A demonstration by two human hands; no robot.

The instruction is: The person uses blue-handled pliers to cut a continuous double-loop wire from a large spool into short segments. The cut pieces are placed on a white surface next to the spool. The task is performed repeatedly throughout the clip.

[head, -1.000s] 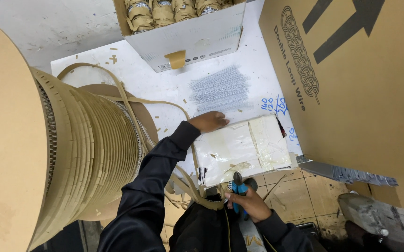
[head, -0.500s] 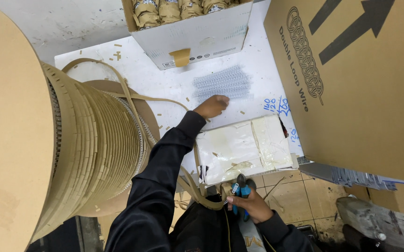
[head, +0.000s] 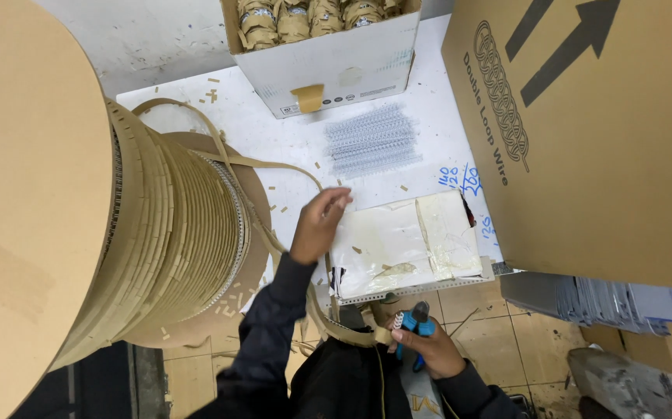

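**Two hands on the wire strip, cutters ready**

Here our right hand (head: pixel 421 349) sits low, just off the near edge of the white table (head: pixel 274 136), fingers wrapped tight around a pair of blue-handled cutters (head: pixel 416 330), the dark nose pointing up toward the table edge. The same hand touches the tan paper strip (head: pixel 343 330) that loops past it below the table edge.

Our left hand (head: pixel 319 225) reaches out over the table in a dark sleeve, fingers loosely curled and partly spread, fingertips resting at the left edge of a worn white pad (head: pixel 406 244) patched with yellowed tape. We cannot tell whether it pinches the strip, which runs under the wrist.

From there the strip climbs away to the left, arching across the tabletop and back onto the big cardboard spool (head: pixel 118 233), which is wound thick with tan-backed looped wire and fills the left side of our view.

Beyond the left hand, a small batch of cut silver wire combs (head: pixel 371 141) lies flat on the table, apart from the fingers. Behind those stands an open white carton (head: pixel 336 66) packed with tan rolls. A large brown cardboard box (head: pixel 592 132) with black arrows takes up the right side, and small tan paper scraps dot the table surface.
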